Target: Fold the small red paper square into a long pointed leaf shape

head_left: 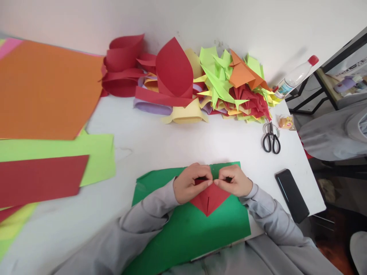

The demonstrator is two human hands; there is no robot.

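Observation:
A piece of folded red paper (207, 200) lies over a green sheet (200, 236), its lower corner pointing toward me. My left hand (192, 182) pinches the top edge of the red paper between thumb and fingers. Close beside it, my right hand (233, 180) pinches the same edge, the two thumb tips almost meeting. A short dark slit or crease line runs down the paper's middle. The part of the paper behind my fingers is hidden.
Large orange paper (51, 91), lime paper (100, 160) and red paper (43, 179) lie at left. Curled red paper (174, 68) and folded lime pieces (219, 80) pile along the wall. Scissors (271, 141), a phone (291, 195), a wrapped snack (286, 122) and a bottle (295, 78) are at right.

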